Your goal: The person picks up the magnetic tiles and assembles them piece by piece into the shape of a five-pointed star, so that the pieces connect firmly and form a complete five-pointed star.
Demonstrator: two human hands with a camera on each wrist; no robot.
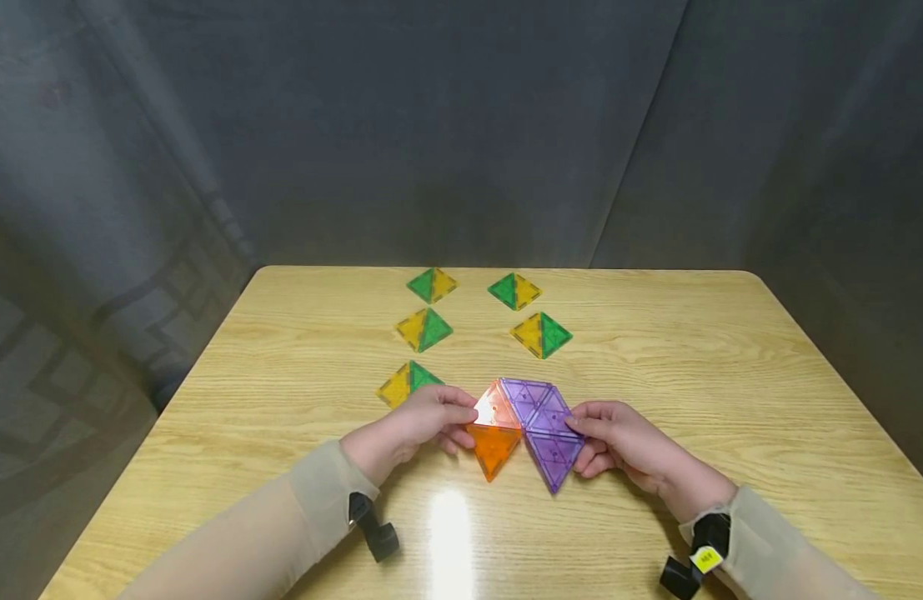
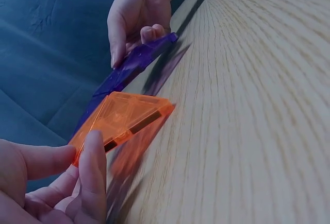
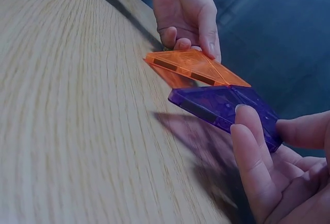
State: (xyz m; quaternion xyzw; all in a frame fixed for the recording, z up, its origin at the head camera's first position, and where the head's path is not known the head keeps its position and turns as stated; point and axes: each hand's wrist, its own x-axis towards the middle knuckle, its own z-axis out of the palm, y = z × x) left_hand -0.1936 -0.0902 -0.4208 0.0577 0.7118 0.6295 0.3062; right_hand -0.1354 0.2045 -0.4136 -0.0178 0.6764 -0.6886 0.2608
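Note:
Two orange triangular magnetic tiles (image 1: 495,448) and three purple ones (image 1: 554,454) stand edge to edge, forming a hexagon with one wedge open toward me. My left hand (image 1: 425,421) pinches the outer edge of the orange pair between thumb and fingers. Across from it, my right hand (image 1: 619,437) pinches the purple side, its thumb on top. In the left wrist view the orange tiles (image 2: 126,113) tilt above the wood, with their reflection beneath. The right wrist view has the purple tiles (image 3: 221,108) raised over a shadow, fingers under them.
Several diamonds of paired green and yellow triangular tiles lie farther back, among them one at the back left (image 1: 432,285) and one at the right (image 1: 541,335). Another diamond (image 1: 395,387) is partly behind my left hand. Dark cloth (image 1: 446,133) hangs behind the wooden table (image 1: 701,350).

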